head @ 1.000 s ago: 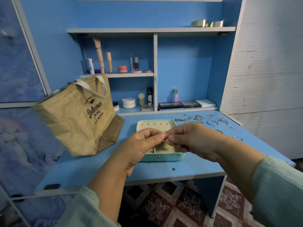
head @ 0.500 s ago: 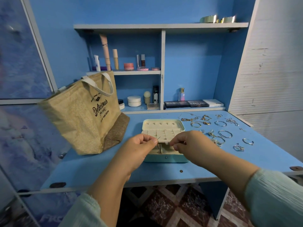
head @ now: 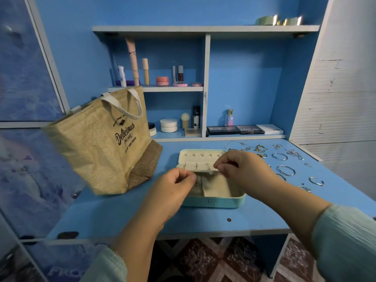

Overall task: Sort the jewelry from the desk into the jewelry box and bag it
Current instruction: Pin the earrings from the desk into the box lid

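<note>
Both hands, joined a second ago, are now parted over the jewelry box [head: 211, 200] at the desk's [head: 122, 216] front edge. Left hand [head: 173, 186] pinches a thin earring post; right hand [head: 240, 167] fingers are pinched, contents unclear. One earring is being seated; rings [head: 284, 169] remain by the right edge.

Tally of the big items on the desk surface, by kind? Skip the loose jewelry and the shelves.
Tote bag: 1
Jewelry box: 1
Hands over the box: 2, left hand and right hand
Total: 4

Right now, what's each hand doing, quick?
Left hand: fingers pinched on something tiny; can't tell what.
Right hand: pinching the jewelry box insert panel's edge.
</note>
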`<state>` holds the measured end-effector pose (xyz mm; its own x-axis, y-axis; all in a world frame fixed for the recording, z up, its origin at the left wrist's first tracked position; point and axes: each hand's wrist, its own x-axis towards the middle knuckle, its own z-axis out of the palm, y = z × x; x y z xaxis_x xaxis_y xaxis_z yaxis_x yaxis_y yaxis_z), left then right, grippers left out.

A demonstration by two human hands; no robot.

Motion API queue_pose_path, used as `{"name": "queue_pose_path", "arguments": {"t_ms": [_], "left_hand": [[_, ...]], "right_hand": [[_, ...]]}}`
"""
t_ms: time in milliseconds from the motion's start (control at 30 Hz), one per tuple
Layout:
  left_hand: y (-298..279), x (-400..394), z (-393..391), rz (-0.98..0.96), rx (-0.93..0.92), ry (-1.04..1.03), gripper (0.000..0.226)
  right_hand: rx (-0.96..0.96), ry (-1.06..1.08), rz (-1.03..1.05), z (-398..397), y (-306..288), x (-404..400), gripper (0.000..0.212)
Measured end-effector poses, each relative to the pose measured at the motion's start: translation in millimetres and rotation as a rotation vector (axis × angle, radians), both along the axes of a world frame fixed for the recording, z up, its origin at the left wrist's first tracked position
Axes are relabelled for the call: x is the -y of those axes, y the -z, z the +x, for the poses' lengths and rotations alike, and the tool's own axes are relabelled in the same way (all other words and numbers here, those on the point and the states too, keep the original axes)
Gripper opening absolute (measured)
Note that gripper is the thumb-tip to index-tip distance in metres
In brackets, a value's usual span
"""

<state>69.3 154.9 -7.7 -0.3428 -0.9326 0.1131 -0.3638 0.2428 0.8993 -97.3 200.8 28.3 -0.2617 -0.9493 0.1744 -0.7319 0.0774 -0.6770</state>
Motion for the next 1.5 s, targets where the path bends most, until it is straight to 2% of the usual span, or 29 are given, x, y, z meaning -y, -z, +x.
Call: {"name": "queue_pose_path", "arguments": {"t_ms": [267,467,567,733,800,967,1167,1500], "left_hand": [[0,16,-3,0.013,-0.113,-0.013,0.014],[-2,46,-10,-0.017,-0.122,0.033,0.011],[0,63,-14,-0.059,-0.121,0.057,0.01],[6,79,-24,-0.24,0.052,0.007,0.005],[9,84,-28,-0.326,0.175,-0.043,0.007],[13,93,-38,-0.393,0.464,-0.138,0.016],[13,94,-49,-0.439,0.597,-0.217,0.023],[12,89,-53,-0.437,0.733,-0.205,0.028]], "right_hand": [[0.038,0.003,-0.002,-7,-22,26,0.019],[-0.173,-0.034,-0.017,0,-27,41,0.021],[-0.175,-0.01,-0.041,-2,-26,49,0.021],[-0.14,-0.013,-0.109,-9,-27,64,0.023],[-0.098,-0.018,-0.109,-12,-27,70,0.021],[-0.079,-0.003,-0.133,-20,-25,79,0.018],[-0.088,-0.007,-0.152,-24,-22,84,0.019],[-0.061,-0.019,-0.184,-24,-18,84,0.019]]}}
